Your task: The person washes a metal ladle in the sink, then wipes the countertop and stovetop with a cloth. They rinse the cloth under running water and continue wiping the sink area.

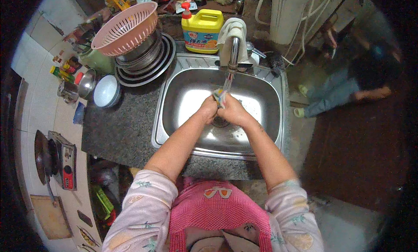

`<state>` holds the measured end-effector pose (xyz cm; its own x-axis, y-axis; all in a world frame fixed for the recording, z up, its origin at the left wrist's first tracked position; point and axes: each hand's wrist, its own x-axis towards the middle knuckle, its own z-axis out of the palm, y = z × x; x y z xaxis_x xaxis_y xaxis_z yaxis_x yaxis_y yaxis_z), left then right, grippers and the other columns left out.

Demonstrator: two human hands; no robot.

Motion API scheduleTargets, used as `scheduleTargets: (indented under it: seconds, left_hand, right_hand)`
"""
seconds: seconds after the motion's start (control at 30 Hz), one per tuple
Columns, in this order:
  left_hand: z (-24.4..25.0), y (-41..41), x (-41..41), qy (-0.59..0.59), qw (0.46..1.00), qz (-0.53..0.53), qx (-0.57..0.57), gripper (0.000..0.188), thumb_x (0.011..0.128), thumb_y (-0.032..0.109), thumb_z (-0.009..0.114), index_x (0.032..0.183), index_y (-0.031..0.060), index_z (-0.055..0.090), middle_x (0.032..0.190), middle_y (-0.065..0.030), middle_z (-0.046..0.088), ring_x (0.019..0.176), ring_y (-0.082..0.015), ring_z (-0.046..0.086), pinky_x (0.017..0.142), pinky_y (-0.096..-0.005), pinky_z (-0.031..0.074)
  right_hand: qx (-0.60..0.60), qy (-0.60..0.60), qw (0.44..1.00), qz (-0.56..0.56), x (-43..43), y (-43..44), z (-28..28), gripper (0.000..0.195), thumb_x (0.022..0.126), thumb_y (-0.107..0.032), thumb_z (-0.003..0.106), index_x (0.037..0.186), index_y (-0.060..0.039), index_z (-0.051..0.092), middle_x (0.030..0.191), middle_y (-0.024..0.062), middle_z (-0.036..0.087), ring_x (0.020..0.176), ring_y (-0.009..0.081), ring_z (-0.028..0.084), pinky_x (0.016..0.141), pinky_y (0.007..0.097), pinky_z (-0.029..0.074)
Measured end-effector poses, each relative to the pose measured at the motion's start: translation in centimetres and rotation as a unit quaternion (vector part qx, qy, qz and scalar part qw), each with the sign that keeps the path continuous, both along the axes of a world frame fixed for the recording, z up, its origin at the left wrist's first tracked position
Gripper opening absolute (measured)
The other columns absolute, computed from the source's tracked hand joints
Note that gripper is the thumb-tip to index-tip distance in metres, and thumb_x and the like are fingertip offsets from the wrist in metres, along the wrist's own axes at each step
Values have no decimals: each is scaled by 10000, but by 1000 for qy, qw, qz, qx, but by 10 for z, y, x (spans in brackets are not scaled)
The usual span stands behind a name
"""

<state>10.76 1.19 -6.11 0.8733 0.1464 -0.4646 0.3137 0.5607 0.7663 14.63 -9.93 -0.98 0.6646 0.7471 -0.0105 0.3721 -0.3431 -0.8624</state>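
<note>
Both my hands grip a small cloth [220, 98] with coloured patches, close under the running faucet [234, 53]. My left hand [208, 110] is closed on its left side, and my right hand [233, 111] on its right side. They are side by side above the stainless steel sink [176, 121], near the drain [220, 122]. Water falls from the spout onto or just behind the cloth. A pale towel [240, 26] is draped over the faucet. Behind the sink stands a yellow detergent jug [202, 30] with a red pump.
Left of the sink, a pink plastic colander [125, 30] rests on stacked metal basins [143, 80], beside light blue bowls [106, 91]. A wok [41, 157] sits on a portable stove [65, 160] at far left. Another person [339, 88] is at the right, beyond the counter.
</note>
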Motion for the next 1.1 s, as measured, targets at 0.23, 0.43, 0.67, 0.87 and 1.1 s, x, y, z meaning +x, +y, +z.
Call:
scheduleTargets:
  seconds: [0.23,0.43,0.67,0.87,1.1]
  left_hand:
    - [4,-4,13,-106,915,14,-390,379,884,450,496,961,88,578,871,-78,585,793,-249,565,740,-381,493]
    - [-9,-1,26,-115,918,49,-377,509,917,507,384,1098,54,527,1013,-157,569,887,-284,587,696,-463,524]
    - [7,-65,-1,-67,785,-121,604,498,881,281,546,1295,26,440,1335,-152,437,1260,-251,392,1049,-334,293]
    - [21,14,-27,0,965,58,255,314,873,93,558,1184,54,544,994,-115,637,851,-133,601,757,-275,491]
    - [11,46,-28,56,971,-37,230,433,835,339,638,1094,1,558,928,-84,628,853,-171,580,828,-300,441]
  right_hand:
    - [-33,-287,952,101,-65,-33,44,327,722,21,548,1049,19,563,1112,217,524,958,375,566,834,400,480]
    - [171,191,953,-164,-22,-49,-7,237,873,-102,547,1095,-35,593,1071,77,601,931,180,587,845,291,455]
    - [433,612,635,-188,-3,0,-117,305,934,-339,423,1090,-108,545,1017,75,581,909,214,562,846,376,461]
    - [492,586,638,-86,-3,19,-75,352,929,-393,367,1014,-106,553,1004,91,583,910,235,563,834,381,463]
    - [461,641,606,-99,-5,23,-5,404,890,-392,424,1063,-56,567,1013,119,586,921,249,572,845,360,475]
